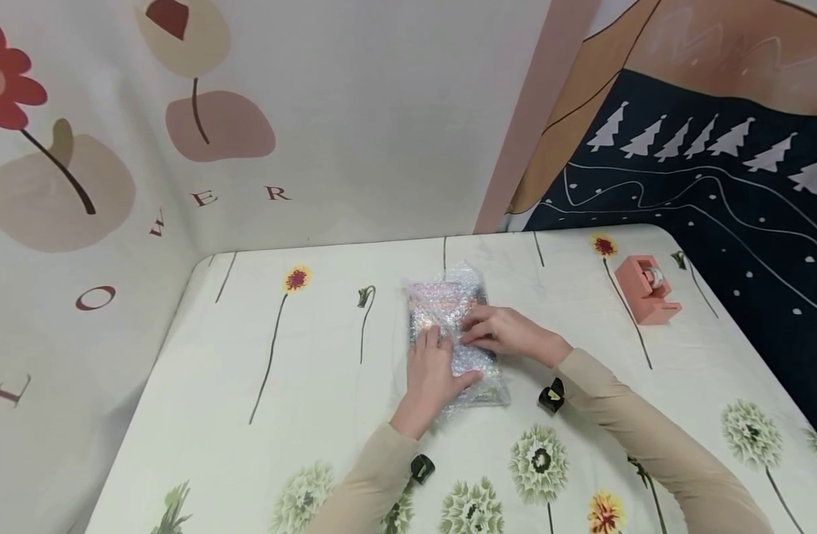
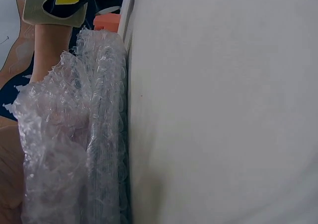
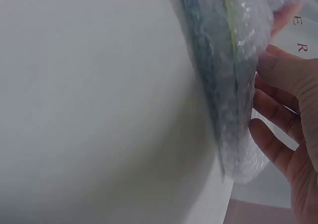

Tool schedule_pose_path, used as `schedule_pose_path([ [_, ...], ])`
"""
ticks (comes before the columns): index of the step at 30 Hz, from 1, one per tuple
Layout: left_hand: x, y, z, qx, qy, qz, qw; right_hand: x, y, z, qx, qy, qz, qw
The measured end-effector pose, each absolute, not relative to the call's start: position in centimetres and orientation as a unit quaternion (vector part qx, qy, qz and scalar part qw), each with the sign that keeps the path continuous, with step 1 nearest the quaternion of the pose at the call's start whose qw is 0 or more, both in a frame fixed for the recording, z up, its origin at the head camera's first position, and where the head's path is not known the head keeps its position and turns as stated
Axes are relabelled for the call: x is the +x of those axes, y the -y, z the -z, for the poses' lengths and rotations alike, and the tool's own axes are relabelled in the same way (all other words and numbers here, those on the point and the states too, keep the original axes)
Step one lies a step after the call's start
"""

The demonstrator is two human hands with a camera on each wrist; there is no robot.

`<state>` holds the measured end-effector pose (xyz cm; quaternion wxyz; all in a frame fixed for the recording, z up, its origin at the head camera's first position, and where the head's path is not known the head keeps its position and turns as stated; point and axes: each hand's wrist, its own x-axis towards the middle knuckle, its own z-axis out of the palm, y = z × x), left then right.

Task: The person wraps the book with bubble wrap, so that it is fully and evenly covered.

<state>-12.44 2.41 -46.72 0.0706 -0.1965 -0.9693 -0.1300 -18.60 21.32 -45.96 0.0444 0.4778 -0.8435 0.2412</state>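
Note:
A flat rectangular package in clear bubble wrap [image 1: 471, 363] lies at the middle of the table. Through the plastic its contents look orange-pink on top and dark bluish along the sides; their kind is unclear. My left hand [image 1: 431, 371] lies on the package's near left part, fingers extended and thumb spread to the right. From the right side, my right hand [image 1: 504, 330] touches the top of the wrap with bent, spread fingertips. In the right wrist view, the fingers [image 3: 276, 110] rest against the wrap's surface. Loose plastic bulges up in the left wrist view.
A pink tape dispenser [image 1: 648, 297] with a roll of tape stands at the table's right rear. The white flower-print tablecloth [image 1: 328, 400] covers the table. Printed curtains [image 1: 395, 133] hang behind it and at both sides.

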Motion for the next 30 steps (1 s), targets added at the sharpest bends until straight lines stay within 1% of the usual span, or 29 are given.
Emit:
schedule_pose_path([
  [5,-12.5,-2.4,46.8,-0.197,0.969,0.126,0.075,-18.1,-22.1,46.0,0.475,0.845,-0.244,0.034],
  [11,-12.5,-2.4,46.8,-0.2,0.966,0.139,0.082,-17.5,-22.6,45.7,0.452,0.852,-0.263,0.005],
  [17,-12.4,-2.4,46.9,-0.202,0.968,0.137,0.066,-17.2,-23.0,45.7,0.427,0.861,-0.276,-0.024],
  [23,-12.4,-2.3,46.9,-0.202,0.971,0.12,0.051,-16.9,-23.0,46.1,0.422,0.862,-0.282,-0.014],
  [27,-12.5,-2.4,47.0,-0.202,0.971,0.118,0.05,-16.6,-22.9,46.4,0.419,0.867,-0.27,-0.007],
  [30,-12.5,-2.4,47.0,-0.202,0.97,0.122,0.052,-16.4,-23.0,46.2,0.411,0.868,-0.279,-0.011],
])
